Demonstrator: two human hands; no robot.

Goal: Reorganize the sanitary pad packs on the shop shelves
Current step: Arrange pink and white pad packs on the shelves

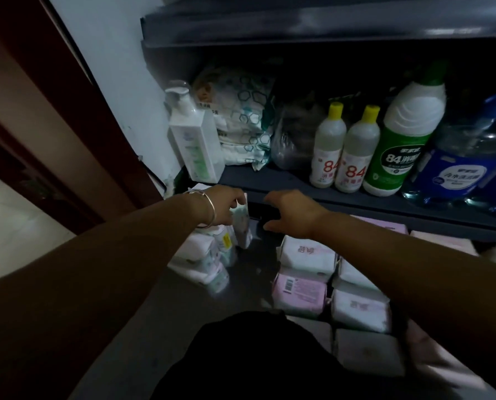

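Pad packs lay flat in rows on the right of our low shelf, a bare strip running between them and the stack on the left. Farther in, our left hand gripped one pack standing upright, long axis vertical, beside that stack. Our right hand hovered spread, holding nothing, under the upper shelf's edge. Beyond stood disinfectant bottles.

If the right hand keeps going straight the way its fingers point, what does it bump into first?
Probably the upright white pad pack that the left hand grips. The right hand, fingers loosely spread, points left across a dark gap toward it. Depth is unclear, so it might pass behind instead.
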